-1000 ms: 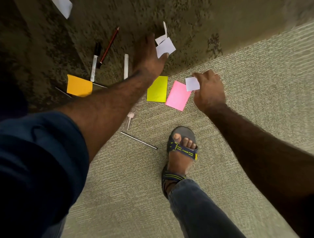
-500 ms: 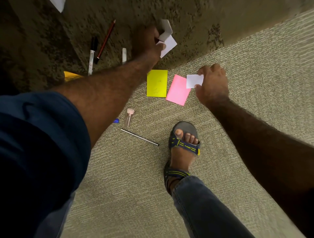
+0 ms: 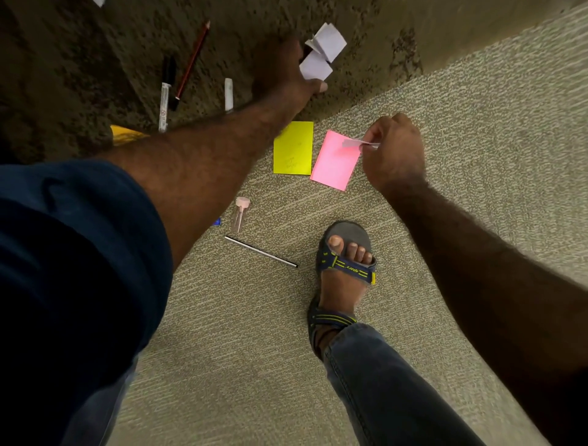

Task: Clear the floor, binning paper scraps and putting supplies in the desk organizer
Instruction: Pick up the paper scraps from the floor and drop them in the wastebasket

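In the head view, the left hand (image 3: 288, 71) reaches to the upper middle of the frame over the dark mottled carpet (image 3: 95, 63), its fingers curled around a bunch of folded white paper scraps (image 3: 323, 51) that stick out past the knuckles. The right hand (image 3: 393, 152), right of centre, is closed in a pinch on a small white paper scrap (image 3: 359, 143), seen nearly edge-on and overlapping the top corner of a pink rectangular sticky note (image 3: 332, 165). Just left of the pink note, nearly touching it, lies a yellow rectangular sticky note (image 3: 293, 148); both rest on the pale ribbed carpet (image 3: 477, 127) near its border with the dark one.

In the upper left of the frame a red-brown pencil (image 3: 192, 60) lies on a slant, beside a black-capped clear pen (image 3: 164, 98). A short white stick-like item (image 3: 228, 94) lies near the left forearm. An orange sheet (image 3: 125, 135) peeks out from under that forearm at the left.

Lower, near centre, a small clear tube with a pink cap (image 3: 240, 211) lies beside a bit of something blue (image 3: 217, 221), mostly hidden by the arm. A thin black-and-silver rod (image 3: 261, 251) lies diagonally just left of a foot in a grey and yellow sandal (image 3: 345, 264). A white corner of paper (image 3: 99, 2) shows at the top left edge.
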